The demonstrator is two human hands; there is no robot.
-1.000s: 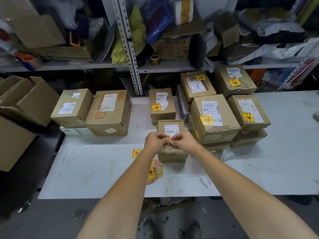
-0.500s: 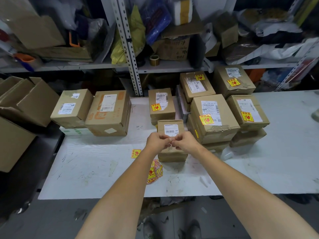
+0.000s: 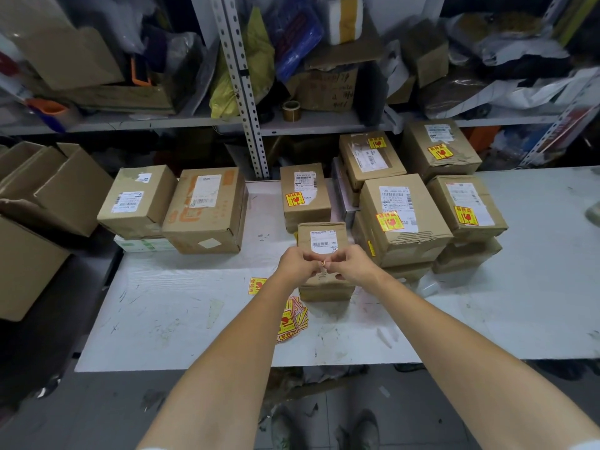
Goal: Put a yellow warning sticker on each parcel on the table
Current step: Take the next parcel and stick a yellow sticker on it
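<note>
My left hand (image 3: 299,264) and my right hand (image 3: 352,264) meet above a small brown parcel (image 3: 321,237) at the table's middle. Between their fingertips both pinch a small yellow sticker (image 3: 324,263), mostly hidden. The parcel's top shows only a white shipping label. A pile of yellow warning stickers (image 3: 291,319) lies on the white table (image 3: 168,316) under my left forearm, and a single sticker (image 3: 256,285) lies to its left. Several parcels to the right, such as the big one (image 3: 402,216), carry yellow stickers. Two parcels (image 3: 138,201) (image 3: 207,209) at the left show none.
A metal shelf (image 3: 324,123) crowded with boxes, bags and a tape roll (image 3: 290,110) runs behind the table. Open cardboard boxes (image 3: 39,190) stand off the table's left edge. My shoes (image 3: 367,428) show on the floor below the front edge.
Both hands have stayed together over the small parcel. The yellow sticker stood edge-up between the fingers a second ago and is now almost covered by the fingertips.
</note>
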